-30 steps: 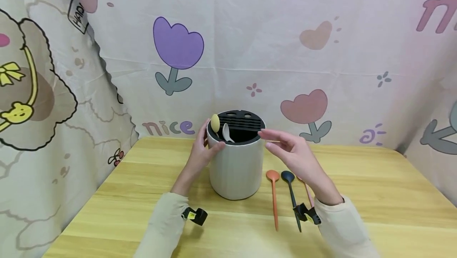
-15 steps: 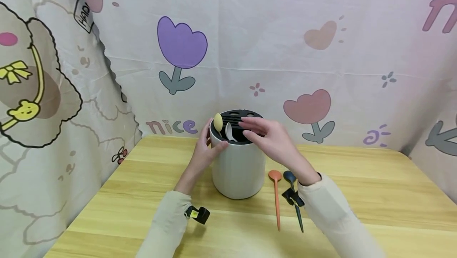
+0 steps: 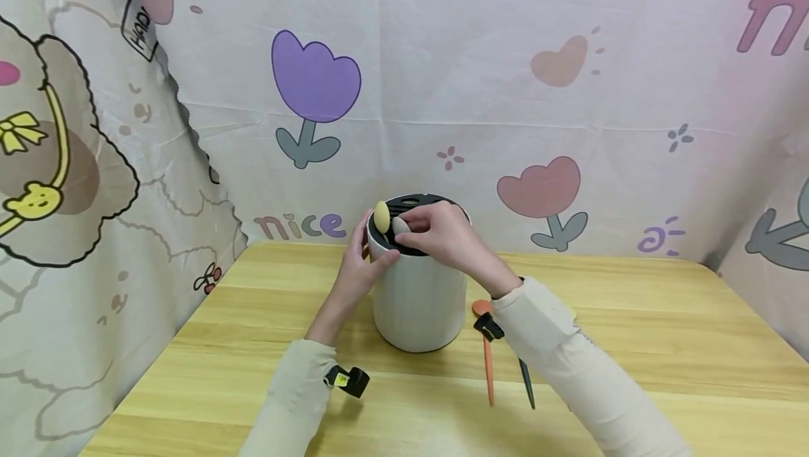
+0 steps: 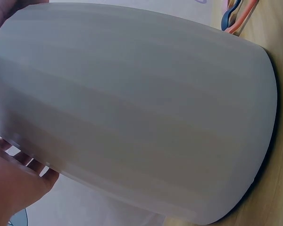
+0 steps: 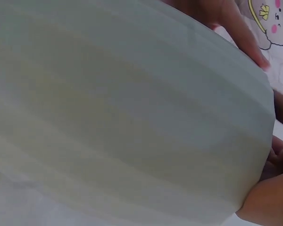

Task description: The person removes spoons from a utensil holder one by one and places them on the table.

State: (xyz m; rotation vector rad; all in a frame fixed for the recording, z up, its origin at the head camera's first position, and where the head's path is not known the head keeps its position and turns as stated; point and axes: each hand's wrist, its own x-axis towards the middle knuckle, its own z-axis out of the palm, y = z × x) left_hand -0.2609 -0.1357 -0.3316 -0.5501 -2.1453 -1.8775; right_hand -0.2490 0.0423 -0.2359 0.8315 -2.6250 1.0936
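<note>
A tall off-white utensil holder (image 3: pixel 420 302) with a black slotted top stands on the table. My left hand (image 3: pixel 357 269) grips its left rim, thumb in front and fingers behind; the left wrist view shows those fingers (image 4: pixel 35 167) along the wall. Over the opening, my right hand (image 3: pixel 445 232) pinches the head of a light grey spoon (image 3: pixel 399 226) between thumb and fingers. The spoon's handle is hidden inside. A pale yellow spoon (image 3: pixel 381 217) leans upright at the left of the opening. In the right wrist view the holder's wall (image 5: pixel 122 113) hides most of the grip.
Right of the holder lie an orange spoon (image 3: pixel 489 373) and a dark blue spoon (image 3: pixel 527 383), both partly under my right arm. A pink handle shows beside them in the left wrist view. A printed cloth (image 3: pixel 404 92) hangs behind the wooden table (image 3: pixel 607 302).
My right hand has moved left from the holder's right rim, across the opening, and closed on the grey spoon's head. The left hand keeps its grip on the rim.
</note>
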